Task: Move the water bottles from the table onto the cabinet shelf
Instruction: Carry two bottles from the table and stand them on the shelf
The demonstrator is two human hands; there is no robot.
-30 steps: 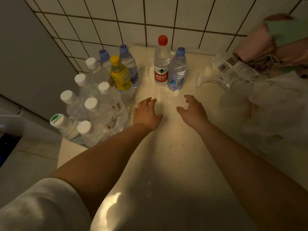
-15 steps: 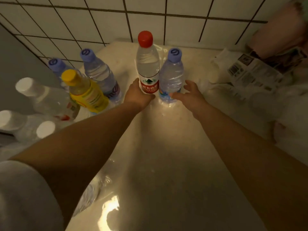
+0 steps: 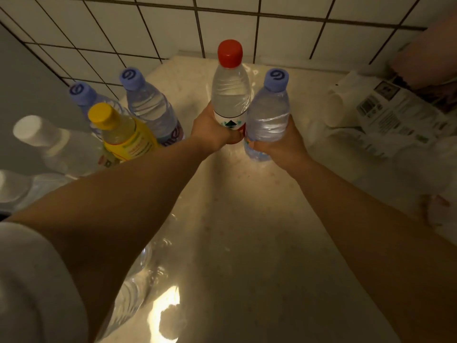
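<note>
A: We've got both arms stretched out over the tabletop, and our left hand is wrapped around the lower body of the red-capped bottle, fingers curled round its label.

B: And our right hand grips the blue-capped bottle just beside it; the two bottles stand upright, side by side, close to touching. Whether their bases rest on the tabletop, we cannot tell.

A: Off to our left, a yellow-capped bottle with a yellow label leans in front of two more blue-capped bottles, one of them tucked right against the tiled wall.

B: Further left we see a white-capped bottle, blurred, near the edge of the view.

A: On our right, a pale package with printed labels lies at the far corner of the tabletop.
</note>
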